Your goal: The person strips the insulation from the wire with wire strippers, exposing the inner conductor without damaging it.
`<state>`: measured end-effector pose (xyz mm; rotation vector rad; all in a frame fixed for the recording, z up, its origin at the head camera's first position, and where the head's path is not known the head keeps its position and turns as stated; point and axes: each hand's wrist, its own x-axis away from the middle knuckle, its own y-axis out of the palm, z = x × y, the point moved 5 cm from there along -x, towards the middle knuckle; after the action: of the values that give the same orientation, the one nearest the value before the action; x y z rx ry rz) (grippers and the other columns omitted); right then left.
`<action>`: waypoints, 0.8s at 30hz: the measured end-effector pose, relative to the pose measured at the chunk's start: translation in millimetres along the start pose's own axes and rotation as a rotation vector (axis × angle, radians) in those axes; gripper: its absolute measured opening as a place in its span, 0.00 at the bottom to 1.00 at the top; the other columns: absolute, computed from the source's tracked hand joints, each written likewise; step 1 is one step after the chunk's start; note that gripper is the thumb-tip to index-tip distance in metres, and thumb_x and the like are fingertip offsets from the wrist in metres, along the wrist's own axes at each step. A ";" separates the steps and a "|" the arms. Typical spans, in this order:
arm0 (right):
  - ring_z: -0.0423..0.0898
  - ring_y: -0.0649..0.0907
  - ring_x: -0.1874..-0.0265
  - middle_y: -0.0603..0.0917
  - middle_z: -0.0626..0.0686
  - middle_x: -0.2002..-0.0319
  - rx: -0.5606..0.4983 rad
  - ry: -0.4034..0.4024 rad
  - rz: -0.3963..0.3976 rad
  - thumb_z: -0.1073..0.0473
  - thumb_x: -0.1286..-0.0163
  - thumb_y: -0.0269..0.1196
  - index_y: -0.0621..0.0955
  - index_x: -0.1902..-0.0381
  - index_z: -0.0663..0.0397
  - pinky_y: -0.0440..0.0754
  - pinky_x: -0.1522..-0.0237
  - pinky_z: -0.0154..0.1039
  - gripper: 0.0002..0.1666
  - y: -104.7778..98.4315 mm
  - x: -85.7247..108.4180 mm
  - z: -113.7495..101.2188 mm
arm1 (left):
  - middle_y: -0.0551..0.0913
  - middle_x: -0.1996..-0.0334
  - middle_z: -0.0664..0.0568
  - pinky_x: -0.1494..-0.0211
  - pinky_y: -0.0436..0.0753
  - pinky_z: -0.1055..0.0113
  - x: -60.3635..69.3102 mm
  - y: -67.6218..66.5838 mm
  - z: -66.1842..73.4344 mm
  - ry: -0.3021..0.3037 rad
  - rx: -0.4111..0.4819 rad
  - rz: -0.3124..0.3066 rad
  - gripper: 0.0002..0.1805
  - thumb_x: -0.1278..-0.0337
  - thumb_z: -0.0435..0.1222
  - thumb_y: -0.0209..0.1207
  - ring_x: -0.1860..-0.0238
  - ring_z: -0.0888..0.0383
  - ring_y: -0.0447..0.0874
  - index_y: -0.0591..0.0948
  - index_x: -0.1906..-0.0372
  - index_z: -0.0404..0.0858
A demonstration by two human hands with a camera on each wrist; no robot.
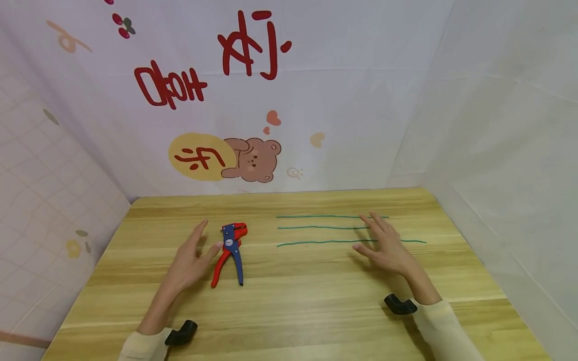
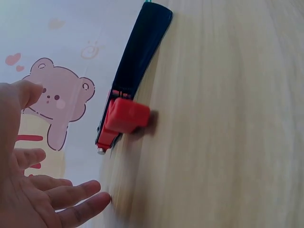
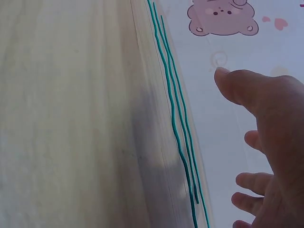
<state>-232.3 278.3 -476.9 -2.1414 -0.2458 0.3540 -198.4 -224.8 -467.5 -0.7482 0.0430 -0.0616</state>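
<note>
A wire stripper (image 1: 230, 242) with one red and one blue handle lies left of the table's middle, its head pointing away from me. My left hand (image 1: 190, 261) hovers just left of it, fingers spread, holding nothing. In the left wrist view, a gap separates that hand (image 2: 40, 197) from the stripper (image 2: 128, 115). Three thin green wires lie roughly parallel to the right: a far wire (image 1: 316, 216), a middle wire (image 1: 316, 227) and a near wire (image 1: 316, 241). Above their right part is my right hand (image 1: 387, 249), fingers extended, covering the middle wire's right end.
The wood-grain table (image 1: 289, 311) meets a white printed cloth (image 1: 361, 100) at the back, with a bear picture (image 1: 257, 160) on it. Cloth walls stand at both sides. A black device (image 1: 182, 333) sits at the left wrist, another black device (image 1: 400, 305) at the right.
</note>
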 end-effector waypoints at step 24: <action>0.65 0.63 0.23 0.66 0.58 0.23 -0.102 -0.082 -0.020 0.42 0.32 0.69 0.63 0.22 0.48 0.66 0.30 0.73 0.47 13.0 -16.6 -37.9 | 0.72 0.29 0.35 0.36 0.81 0.42 -11.5 19.4 6.7 -0.036 0.123 -0.018 0.43 0.29 0.57 0.57 0.36 0.41 0.79 0.56 0.19 0.42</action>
<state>-234.4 236.6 -464.9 -2.2257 -0.3382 0.4258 -208.7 -205.2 -475.6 -0.6271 -0.0019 -0.0676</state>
